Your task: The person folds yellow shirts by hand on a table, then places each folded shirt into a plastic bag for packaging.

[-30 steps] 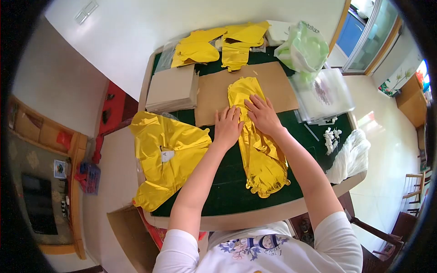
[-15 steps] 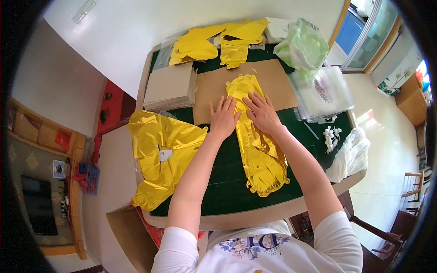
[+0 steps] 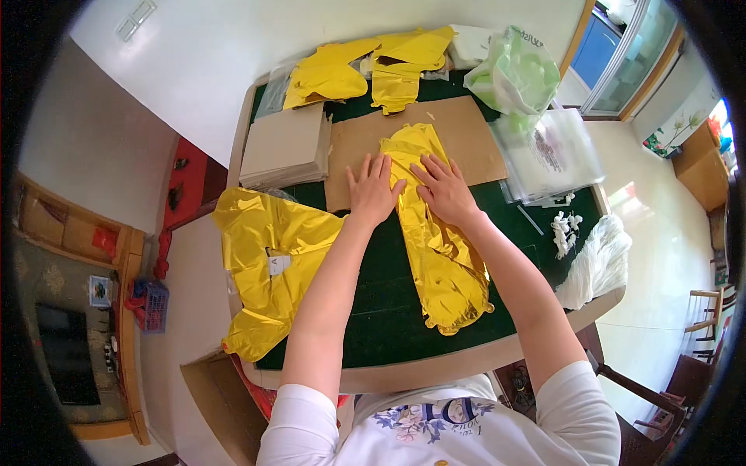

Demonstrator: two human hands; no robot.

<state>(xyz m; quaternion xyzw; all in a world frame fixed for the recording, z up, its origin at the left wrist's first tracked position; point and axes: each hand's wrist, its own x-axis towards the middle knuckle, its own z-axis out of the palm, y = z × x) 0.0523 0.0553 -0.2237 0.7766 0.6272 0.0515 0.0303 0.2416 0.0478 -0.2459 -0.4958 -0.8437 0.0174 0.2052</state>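
Note:
A long, narrow gold foil balloon (image 3: pixel 435 256) lies flat and deflated, its far end on a brown cardboard sheet (image 3: pixel 474 140) and its near end on the green tabletop. My left hand (image 3: pixel 374 190) rests with fingers spread at the balloon's left edge, partly on the cardboard. On the balloon's right side lies my right hand (image 3: pixel 446 190), palm down, fingers stretched out. To the left, another crumpled gold foil balloon (image 3: pixel 272 279) with a small white tag sits at the table's edge.
Stacked grey cardboard (image 3: pixel 286 147) stands at the left, with more gold foil balloons (image 3: pixel 330 74) behind. At the right are a green-white plastic bag (image 3: pixel 517 74), clear plastic sleeves (image 3: pixel 552 155), tied white strings (image 3: pixel 566 233) and a white thread bundle (image 3: pixel 598 264). A cardboard box (image 3: pixel 221 404) is below left.
My left hand has slid slightly up and left along the balloon's edge. The right hand has barely moved, and the whole view has shifted a little.

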